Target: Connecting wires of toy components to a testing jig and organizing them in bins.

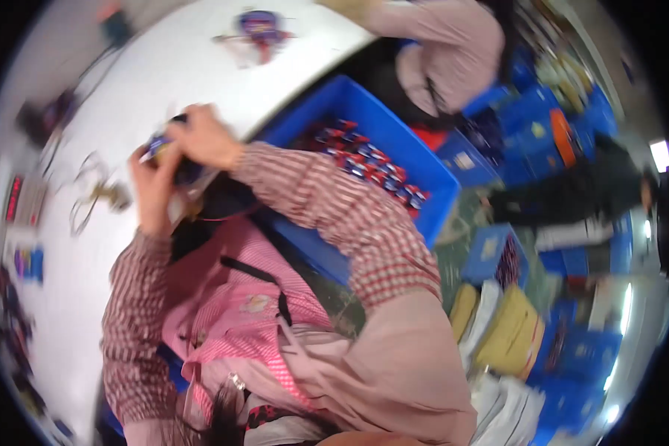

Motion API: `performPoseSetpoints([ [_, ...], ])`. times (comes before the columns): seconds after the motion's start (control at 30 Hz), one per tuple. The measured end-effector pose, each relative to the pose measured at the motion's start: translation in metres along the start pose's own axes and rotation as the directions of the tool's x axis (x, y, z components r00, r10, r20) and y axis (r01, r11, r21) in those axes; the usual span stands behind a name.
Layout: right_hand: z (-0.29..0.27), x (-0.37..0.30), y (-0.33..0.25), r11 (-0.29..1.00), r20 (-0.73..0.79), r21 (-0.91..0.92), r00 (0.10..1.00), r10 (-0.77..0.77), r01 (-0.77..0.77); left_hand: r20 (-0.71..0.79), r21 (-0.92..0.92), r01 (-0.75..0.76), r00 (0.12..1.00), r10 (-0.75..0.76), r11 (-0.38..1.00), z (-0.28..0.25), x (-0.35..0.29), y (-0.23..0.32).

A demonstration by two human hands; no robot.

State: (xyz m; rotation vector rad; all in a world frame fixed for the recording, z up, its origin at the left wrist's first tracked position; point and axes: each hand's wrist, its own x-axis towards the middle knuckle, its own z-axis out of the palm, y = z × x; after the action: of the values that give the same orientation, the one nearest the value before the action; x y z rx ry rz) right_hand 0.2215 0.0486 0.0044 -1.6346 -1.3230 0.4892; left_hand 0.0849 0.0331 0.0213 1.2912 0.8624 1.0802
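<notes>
At the near edge of the white table [59, 297], my hands meet around a small dark-blue piece with a yellow patch [157, 149], mostly hidden by fingers. My left hand [154, 186] grips it from below, thumb and fingers closed about it. From the right, my right hand [204, 137] bends over the same piece, fingers curled, with a dark bit [179, 118] at its fingertips. Its exact kind is too blurred to make out. Loose thin wires with a tan part [108, 195] lie on the table left of my hands.
A blue bin [438, 186] beside my right arm holds many small red-and-blue pieces [372, 163]. Farther along the table lies a round purple-blue piece with wires [262, 26], near another person's sleeve [431, 22]. A red-lit device [24, 199] stands at left; blue crates [490, 249] stand at right.
</notes>
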Motion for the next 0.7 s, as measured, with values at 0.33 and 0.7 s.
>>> performPoseSetpoints([
  [0.33,-0.021,-0.057,-0.031,0.965,0.262,0.244,0.965,0.023,-0.09,-0.107,0.095,-0.122,0.985,0.132,0.988,-0.062,-0.065,0.008],
  [0.7,0.036,-0.099,-0.116,0.745,0.552,0.538,0.832,0.043,-0.395,-0.184,0.113,-0.52,0.827,0.532,0.847,-0.25,-0.217,0.077],
])
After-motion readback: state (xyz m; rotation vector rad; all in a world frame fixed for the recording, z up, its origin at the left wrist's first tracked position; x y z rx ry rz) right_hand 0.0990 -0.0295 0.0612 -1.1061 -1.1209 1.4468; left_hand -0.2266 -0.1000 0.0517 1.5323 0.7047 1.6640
